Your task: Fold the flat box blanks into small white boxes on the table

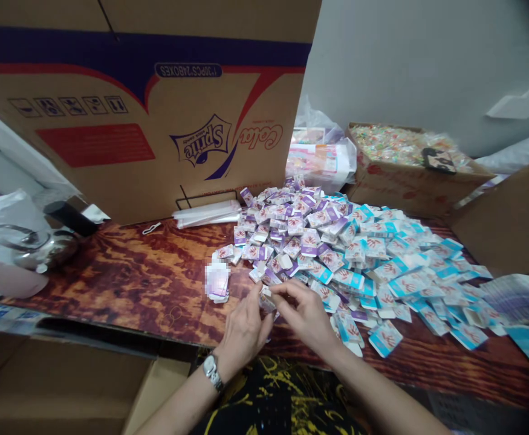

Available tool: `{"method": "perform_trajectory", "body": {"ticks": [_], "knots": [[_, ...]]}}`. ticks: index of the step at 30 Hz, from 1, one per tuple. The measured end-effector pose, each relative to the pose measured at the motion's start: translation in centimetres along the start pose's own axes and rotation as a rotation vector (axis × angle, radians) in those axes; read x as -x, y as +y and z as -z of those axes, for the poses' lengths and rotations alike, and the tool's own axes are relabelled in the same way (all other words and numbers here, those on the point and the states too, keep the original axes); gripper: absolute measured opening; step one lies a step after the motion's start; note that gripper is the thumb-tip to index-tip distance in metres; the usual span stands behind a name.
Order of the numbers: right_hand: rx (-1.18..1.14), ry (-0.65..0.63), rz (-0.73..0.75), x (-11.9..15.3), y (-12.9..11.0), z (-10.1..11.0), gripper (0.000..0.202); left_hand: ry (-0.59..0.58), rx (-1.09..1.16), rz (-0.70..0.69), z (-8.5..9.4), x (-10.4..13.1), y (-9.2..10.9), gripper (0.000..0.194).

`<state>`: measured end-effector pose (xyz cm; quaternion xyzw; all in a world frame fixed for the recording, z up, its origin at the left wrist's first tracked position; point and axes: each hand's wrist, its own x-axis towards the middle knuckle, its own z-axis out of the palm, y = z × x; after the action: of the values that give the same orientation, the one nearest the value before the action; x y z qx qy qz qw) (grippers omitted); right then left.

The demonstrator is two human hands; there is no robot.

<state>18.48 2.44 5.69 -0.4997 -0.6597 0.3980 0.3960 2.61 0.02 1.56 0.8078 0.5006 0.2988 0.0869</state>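
Close to the table's front edge, my left hand (245,321) wraps its fingers round a small white and purple box (267,303). The fingertips of my right hand (307,315) pinch at the top of the same box, partly covering it. Just beyond my hands lies a big heap of small printed boxes, with purple boxes (295,225) on the left and light blue boxes (386,339) on the right. To the left of my hands sits a small stack of flat cards (219,283), partly blurred out.
A large carton (123,157) stands at the back left, near clear plastic sleeves (207,214). An open box of wrapped pieces (409,187) is behind the heap. Metal kettle-like pot (42,248) and pink container (8,279) stand far left; fanned flat cards (518,299) lie far right.
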Motion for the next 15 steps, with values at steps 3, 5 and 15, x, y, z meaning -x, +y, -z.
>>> {"method": "perform_trajectory", "body": {"ticks": [3,5,15], "knots": [[0.094,-0.004,0.128,0.8,-0.3,-0.4,0.022,-0.012,-0.046,0.027,-0.4,-0.1,0.1,0.063],[0.079,-0.026,0.146,1.3,-0.1,-0.8,0.028,-0.011,-0.049,0.039,-0.6,-0.1,0.1,0.063],[-0.272,-0.002,-0.121,-2.8,1.3,0.1,0.041,0.068,0.097,0.107,1.8,-1.8,0.3,0.071]]}}
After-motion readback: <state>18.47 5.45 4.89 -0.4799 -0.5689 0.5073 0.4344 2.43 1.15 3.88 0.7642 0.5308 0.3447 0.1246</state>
